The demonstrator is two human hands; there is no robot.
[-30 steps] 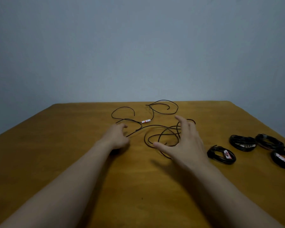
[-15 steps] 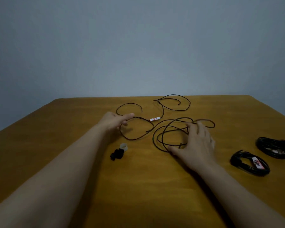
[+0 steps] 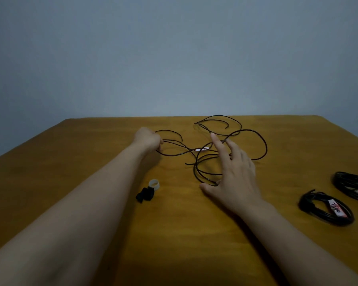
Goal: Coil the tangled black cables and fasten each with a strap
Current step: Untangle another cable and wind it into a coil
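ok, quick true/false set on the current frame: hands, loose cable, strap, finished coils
1. The left hand grips strands of the loose cable. True.
2. The right hand is balled in a fist. False: its fingers are spread open over the tangle.
3. The black strap is fastened round the loose cable. False: it lies apart on the table, next to a white ring.
4. Coiled bundles lie to the right of the right hand. True.
5. The loose cable carries no label. False: a white-and-red tag sits on it, between the two hands.
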